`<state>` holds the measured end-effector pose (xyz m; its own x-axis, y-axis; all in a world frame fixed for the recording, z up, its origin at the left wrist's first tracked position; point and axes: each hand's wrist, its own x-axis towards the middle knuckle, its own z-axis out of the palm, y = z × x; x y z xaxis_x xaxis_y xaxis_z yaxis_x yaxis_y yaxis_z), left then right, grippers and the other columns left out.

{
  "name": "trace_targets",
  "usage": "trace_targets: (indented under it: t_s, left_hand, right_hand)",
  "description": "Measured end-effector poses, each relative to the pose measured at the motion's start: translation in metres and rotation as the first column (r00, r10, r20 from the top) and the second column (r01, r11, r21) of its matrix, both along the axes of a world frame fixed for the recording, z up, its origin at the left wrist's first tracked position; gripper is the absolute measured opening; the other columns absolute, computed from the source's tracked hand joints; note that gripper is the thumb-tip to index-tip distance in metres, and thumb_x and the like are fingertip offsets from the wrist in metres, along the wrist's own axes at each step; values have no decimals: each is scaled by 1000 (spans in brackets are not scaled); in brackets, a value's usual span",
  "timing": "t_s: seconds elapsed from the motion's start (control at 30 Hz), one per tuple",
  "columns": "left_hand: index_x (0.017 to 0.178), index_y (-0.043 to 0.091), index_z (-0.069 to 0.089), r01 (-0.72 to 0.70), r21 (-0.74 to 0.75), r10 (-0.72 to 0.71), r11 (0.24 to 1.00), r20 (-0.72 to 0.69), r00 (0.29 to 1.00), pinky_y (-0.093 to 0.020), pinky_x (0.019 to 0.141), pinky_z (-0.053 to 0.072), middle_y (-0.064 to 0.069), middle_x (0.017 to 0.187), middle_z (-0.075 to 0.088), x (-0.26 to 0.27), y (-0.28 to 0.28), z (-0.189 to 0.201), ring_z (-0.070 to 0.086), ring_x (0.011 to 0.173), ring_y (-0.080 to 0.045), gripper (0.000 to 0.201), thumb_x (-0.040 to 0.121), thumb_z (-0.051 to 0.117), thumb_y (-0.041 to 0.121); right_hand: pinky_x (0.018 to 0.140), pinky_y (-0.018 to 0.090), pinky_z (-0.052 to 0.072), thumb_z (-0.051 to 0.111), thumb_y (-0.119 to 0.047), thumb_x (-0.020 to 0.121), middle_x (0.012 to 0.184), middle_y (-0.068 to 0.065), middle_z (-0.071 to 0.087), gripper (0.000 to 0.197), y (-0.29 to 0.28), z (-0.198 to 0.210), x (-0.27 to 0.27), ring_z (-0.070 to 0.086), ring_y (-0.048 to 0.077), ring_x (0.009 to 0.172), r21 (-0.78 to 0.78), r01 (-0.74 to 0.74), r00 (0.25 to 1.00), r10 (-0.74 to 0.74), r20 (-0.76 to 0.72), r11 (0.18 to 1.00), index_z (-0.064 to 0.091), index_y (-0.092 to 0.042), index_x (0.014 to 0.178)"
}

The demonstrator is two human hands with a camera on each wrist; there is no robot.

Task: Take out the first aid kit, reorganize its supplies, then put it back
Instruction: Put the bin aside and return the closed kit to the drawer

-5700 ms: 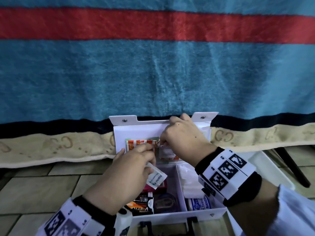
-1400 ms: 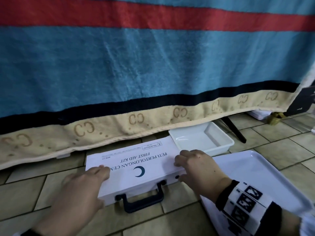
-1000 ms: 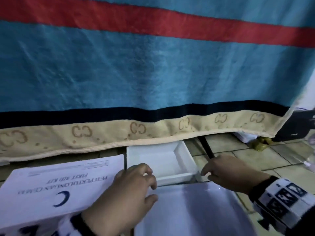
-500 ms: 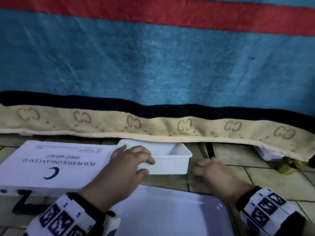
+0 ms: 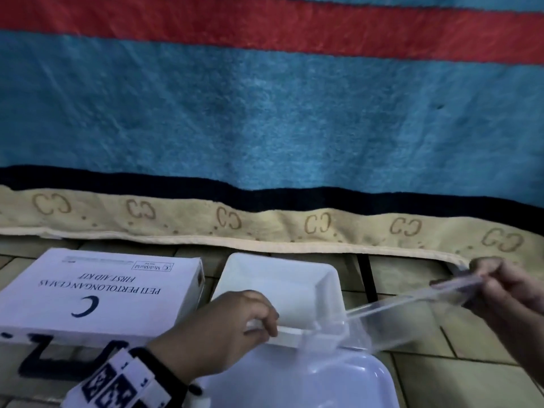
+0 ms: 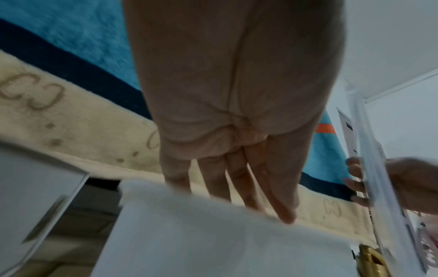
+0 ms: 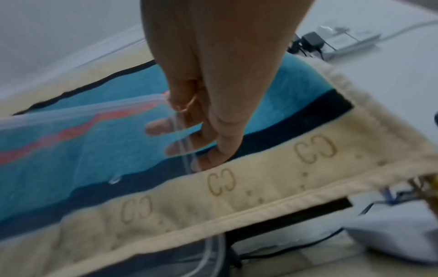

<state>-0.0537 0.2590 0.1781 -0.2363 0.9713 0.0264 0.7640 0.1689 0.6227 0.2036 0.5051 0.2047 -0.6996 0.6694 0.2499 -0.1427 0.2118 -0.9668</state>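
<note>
The white first aid kit [image 5: 88, 293] lies closed on the tiled floor at the left, its dark handle [image 5: 38, 357] toward me. Right of it stands a small white tray [image 5: 279, 278]. My left hand [image 5: 259, 319] grips that tray's near rim; in the left wrist view its fingers [image 6: 237, 187] reach over the tray wall [image 6: 213, 234]. My right hand [image 5: 494, 284] is raised at the far right. It pinches the edge of a clear plastic bag [image 5: 397, 313], which stretches down toward the tray's near right corner. The right wrist view shows the fingers [image 7: 189, 142] behind the clear film [image 7: 94, 131].
A blue, red and beige blanket [image 5: 265, 128] hangs down to the floor right behind the tray and kit. A large white tray [image 5: 309, 384] lies nearest me at the bottom. A black leg [image 5: 365, 275] stands under the blanket's hem.
After the kit was closed, both hands moved right to the small tray. In the last half second my right hand rose off the floor holding the clear bag.
</note>
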Motion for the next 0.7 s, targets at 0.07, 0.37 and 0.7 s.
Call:
trace_targets:
  t_s: [0.07,0.37,0.7]
  left_hand:
    - [83,31,64,-136,65,137,989,1,991,-6,89,34,20,106,55,-2,2,-3,52,104,5,14,82,53,39]
    - [113,6,55,-583,-121,579,803,-68,812,-32,88,44,-11,114,63,-35,20,-5,57,106,-25,26,98,40,20]
    - [80,26,52,-630,-130,641,765,237,730,-26,74,48,5,87,66,-38,31,-6,63,87,-15,22,83,66,9]
  right_hand:
    - [60,26,57,63,-41,69,71,7,69,26,-4,5,-18,70,19,68,-136,73,996,-79,-34,988,55,-18,78]
    - [47,28,30,43,6,91,61,13,48,23,-18,-54,-112,41,19,49,-316,263,906,-121,405,912,56,-2,74]
    - [76,34,49,71,-5,79,77,7,65,11,-9,-73,-152,63,28,82,-139,393,810,-270,521,909,62,-10,75]
